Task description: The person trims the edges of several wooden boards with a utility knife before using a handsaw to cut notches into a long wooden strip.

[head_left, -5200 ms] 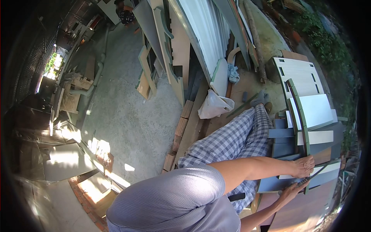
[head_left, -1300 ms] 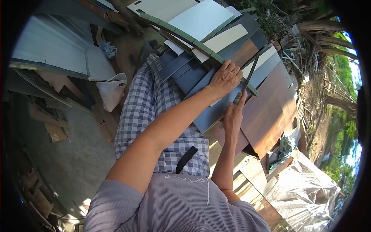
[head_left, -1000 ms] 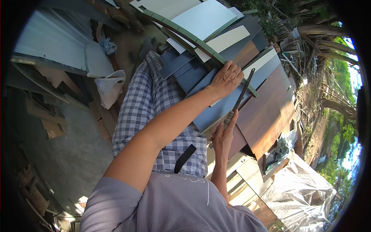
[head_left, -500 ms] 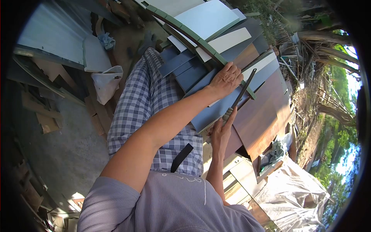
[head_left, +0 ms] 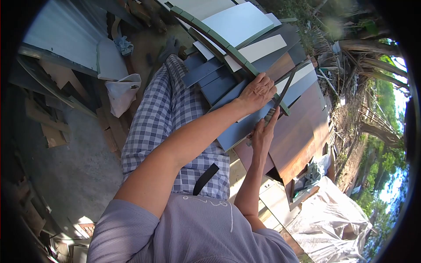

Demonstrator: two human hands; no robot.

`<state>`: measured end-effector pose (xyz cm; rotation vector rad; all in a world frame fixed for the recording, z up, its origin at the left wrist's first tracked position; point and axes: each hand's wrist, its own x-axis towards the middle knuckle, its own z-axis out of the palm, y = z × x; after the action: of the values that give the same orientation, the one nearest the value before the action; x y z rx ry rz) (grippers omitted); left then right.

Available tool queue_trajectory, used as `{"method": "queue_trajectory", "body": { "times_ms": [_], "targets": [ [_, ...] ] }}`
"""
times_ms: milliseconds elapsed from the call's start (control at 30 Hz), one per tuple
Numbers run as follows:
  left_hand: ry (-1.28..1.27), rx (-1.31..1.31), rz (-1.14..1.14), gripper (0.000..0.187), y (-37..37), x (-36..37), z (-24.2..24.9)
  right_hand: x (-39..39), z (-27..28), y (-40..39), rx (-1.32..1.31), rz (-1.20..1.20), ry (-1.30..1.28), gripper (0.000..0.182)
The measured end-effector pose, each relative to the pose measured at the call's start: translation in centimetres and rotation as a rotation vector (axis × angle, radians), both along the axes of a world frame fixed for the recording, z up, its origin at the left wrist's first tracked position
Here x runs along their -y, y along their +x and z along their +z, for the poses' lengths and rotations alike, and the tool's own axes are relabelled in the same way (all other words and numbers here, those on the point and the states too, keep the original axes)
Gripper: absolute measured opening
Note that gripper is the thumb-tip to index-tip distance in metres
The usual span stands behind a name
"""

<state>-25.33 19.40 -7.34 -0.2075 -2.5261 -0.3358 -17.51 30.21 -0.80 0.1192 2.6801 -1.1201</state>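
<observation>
A long, curved strip with a green edge and cross lines along it (head_left: 218, 38) slants across a pile of boards. My left hand (head_left: 258, 93) is closed around its lower part, knuckles up. My right hand (head_left: 264, 131) grips the light, wrapped-looking handle of a long, narrow dark file (head_left: 287, 84), index finger stretched along it. The file's blade points away from me and crosses the strip just beyond my left hand, near the strip's lower end. Beneath both hands lies a blue-grey board (head_left: 239, 129).
White panels (head_left: 237, 23), dark blue boards (head_left: 204, 75) and brown wood-grain sheets (head_left: 298, 127) overlap in the pile. A white bag (head_left: 124, 94) stands by my checked trousers. Crumpled clear plastic sheeting (head_left: 333, 219) lies lower right; branches and trees (head_left: 372, 46) are beyond.
My right hand has pushed the file forward, away from me, so its handle is closer to the strip. My left hand stays on the strip.
</observation>
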Motion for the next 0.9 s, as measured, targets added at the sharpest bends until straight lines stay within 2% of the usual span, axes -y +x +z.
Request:
{"method": "queue_trajectory", "body": {
  "times_ms": [67, 133, 167, 233, 267, 333, 367, 433, 667, 733, 833, 900],
  "targets": [
    [-0.006, 0.011, -0.007, 0.022, 0.0, 0.0, -0.1, -1.0, -1.0, 1.1, 0.002, 0.000, 0.022, 0.062],
    [0.035, -0.008, -0.020, 0.021, 0.0, 0.0, 0.0, -2.4, -3.0, 2.7, -0.182, 0.123, 0.100, 0.061],
    [0.036, -0.006, -0.026, 0.021, 0.0, 0.0, 0.0, -1.9, -2.2, 3.4, -0.180, 0.117, 0.102, 0.061],
    [0.035, -0.048, -0.004, 0.018, 0.1, 0.1, 0.0, -0.5, 0.1, 4.6, 0.017, 0.018, 0.028, 0.061],
    [0.035, -0.048, -0.004, 0.018, 0.1, 0.1, 0.0, -0.8, -0.4, 4.5, 0.017, 0.017, 0.028, 0.061],
    [0.044, -0.046, -0.006, 0.018, 0.1, 0.1, 0.1, -1.5, -1.7, 3.8, -0.160, 0.108, 0.076, 0.061],
    [0.043, -0.049, -0.003, 0.018, 0.1, 0.1, 0.1, -1.4, -1.5, 3.3, -0.162, 0.111, 0.075, 0.061],
    [0.021, 0.017, -0.015, 0.021, 0.0, 0.0, 0.1, -0.9, -0.8, 2.0, -0.032, 0.045, 0.045, 0.060],
    [0.019, 0.020, -0.022, 0.021, 0.1, 0.1, 0.2, -0.8, -0.6, -0.2, -0.013, 0.000, -0.062, 0.063],
    [0.054, -0.022, -0.014, 0.017, 0.0, 0.1, 0.1, -1.7, -0.6, -0.2, -0.014, -0.042, -0.349, 0.062],
    [0.049, -0.018, -0.026, 0.018, 0.1, 0.2, 0.2, -2.8, 0.1, 1.0, -0.125, -0.097, -0.253, 0.062],
    [0.054, -0.004, -0.032, 0.019, 0.0, 0.2, 0.2, -4.5, -0.2, 1.6, -0.089, -0.106, -0.228, 0.062]
  ]
}}
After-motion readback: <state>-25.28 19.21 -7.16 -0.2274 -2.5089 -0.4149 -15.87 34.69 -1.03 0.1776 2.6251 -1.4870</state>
